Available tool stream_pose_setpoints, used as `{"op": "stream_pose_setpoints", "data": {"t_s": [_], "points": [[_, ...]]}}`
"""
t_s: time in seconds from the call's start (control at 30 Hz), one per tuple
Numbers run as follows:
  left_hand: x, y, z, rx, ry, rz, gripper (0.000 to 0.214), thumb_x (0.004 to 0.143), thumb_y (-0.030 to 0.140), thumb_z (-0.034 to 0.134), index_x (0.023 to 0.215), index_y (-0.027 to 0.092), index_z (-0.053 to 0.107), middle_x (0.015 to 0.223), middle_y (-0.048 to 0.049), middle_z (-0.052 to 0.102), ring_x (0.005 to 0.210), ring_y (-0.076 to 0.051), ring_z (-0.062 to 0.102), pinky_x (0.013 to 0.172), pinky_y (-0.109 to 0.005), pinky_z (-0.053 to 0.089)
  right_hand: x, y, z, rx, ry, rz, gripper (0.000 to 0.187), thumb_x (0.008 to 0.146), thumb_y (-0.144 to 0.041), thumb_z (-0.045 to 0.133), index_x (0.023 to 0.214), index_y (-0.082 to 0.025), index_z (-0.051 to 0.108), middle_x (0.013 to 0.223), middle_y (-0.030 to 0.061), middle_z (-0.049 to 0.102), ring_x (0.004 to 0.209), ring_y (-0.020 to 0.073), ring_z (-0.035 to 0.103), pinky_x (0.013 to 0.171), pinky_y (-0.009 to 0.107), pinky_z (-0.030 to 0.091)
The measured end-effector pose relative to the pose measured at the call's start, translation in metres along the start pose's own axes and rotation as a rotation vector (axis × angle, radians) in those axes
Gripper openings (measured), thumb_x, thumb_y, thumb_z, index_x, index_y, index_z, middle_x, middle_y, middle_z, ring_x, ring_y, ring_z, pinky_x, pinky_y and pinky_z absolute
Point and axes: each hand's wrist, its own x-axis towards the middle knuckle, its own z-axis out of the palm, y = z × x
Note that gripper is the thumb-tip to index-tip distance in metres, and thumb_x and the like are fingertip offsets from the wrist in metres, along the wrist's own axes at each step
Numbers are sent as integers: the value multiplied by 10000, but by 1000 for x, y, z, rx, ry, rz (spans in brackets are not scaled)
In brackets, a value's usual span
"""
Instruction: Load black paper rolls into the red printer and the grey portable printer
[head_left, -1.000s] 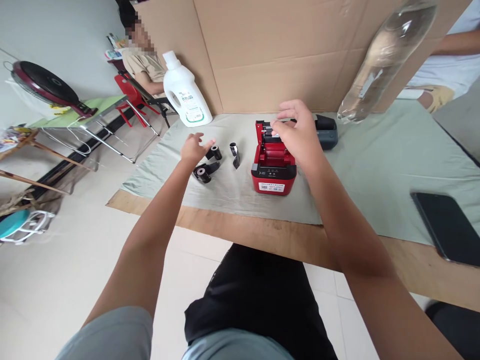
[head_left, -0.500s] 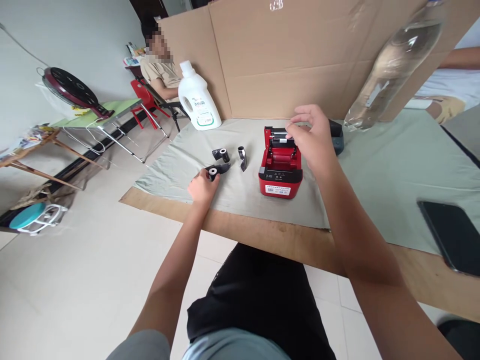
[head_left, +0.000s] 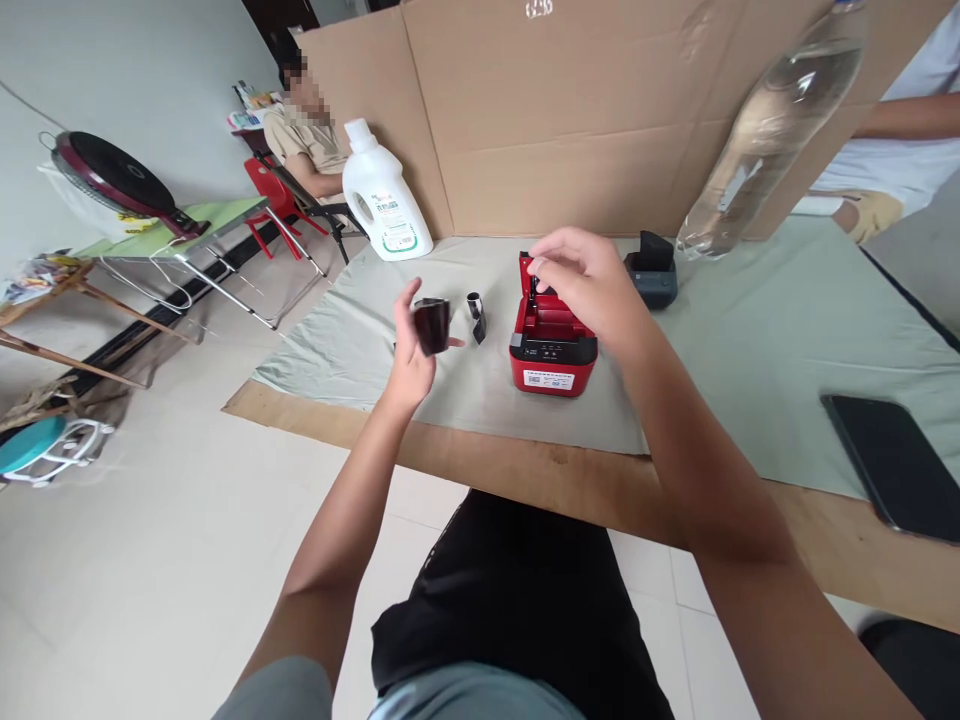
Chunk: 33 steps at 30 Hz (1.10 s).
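A small red printer (head_left: 552, 357) stands on the grey-green cloth (head_left: 750, 340) with its lid open. My right hand (head_left: 581, 280) hovers over the open compartment, fingers curled and pinched at the lid's upper edge; what they grip is hidden. My left hand (head_left: 417, 345) is raised above the cloth to the printer's left and holds a black ribbon roll (head_left: 433, 324). Another black roll (head_left: 475, 314) lies on the cloth between that hand and the printer.
A white detergent bottle (head_left: 384, 196) stands at the back left before a cardboard wall (head_left: 570, 110). A dark small printer (head_left: 652, 270), a clear bottle (head_left: 757, 140) and a black phone (head_left: 892, 462) lie to the right. Other people sit behind and at right.
My left hand picked a black roll up off the cloth and raised it. My right hand shifted left and forward over the red printer's opening.
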Motion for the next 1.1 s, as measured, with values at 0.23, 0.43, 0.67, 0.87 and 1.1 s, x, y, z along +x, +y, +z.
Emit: {"op": "stream_pose_setpoints", "data": {"t_s": [0.23,0.43,0.67,0.87,1.1], "points": [[37,36,56,69,-375,99,539,956,515,714,1362,301,431,948,-17,645,809,-167,662,690,-292,541,-1,-10,-23,-149,-237,-74,207,928,-339,648,1078,-232,744,1028,61,736,898,214,653,785,351,517],[41,20,84,-39,-408,98,390,1036,532,573,1314,290,443,922,3,685,743,-148,636,782,-329,518,-1,-6,-33,-366,-467,-69,334,864,-235,655,1188,-260,733,897,22,699,781,196,600,705,315,441],[28,-19,99,-159,-183,55,538,901,639,725,1234,266,526,953,-24,667,833,-165,672,739,-292,524,2,7,-30,-489,-371,-21,201,877,-259,643,1061,-209,709,861,38,719,820,226,625,736,333,434],[23,-20,92,-99,-127,-11,479,894,657,725,1114,238,656,796,16,576,736,-138,564,676,-268,455,4,12,-28,-557,-411,-44,222,866,-264,665,1079,-220,712,991,64,730,904,257,619,785,360,442],[22,-24,97,-104,-131,-33,450,926,665,677,1040,231,662,731,38,482,628,-109,438,591,-261,352,3,13,-14,-691,-361,-164,236,922,-257,609,1132,-262,716,1141,82,714,1135,343,543,941,436,436]]}}
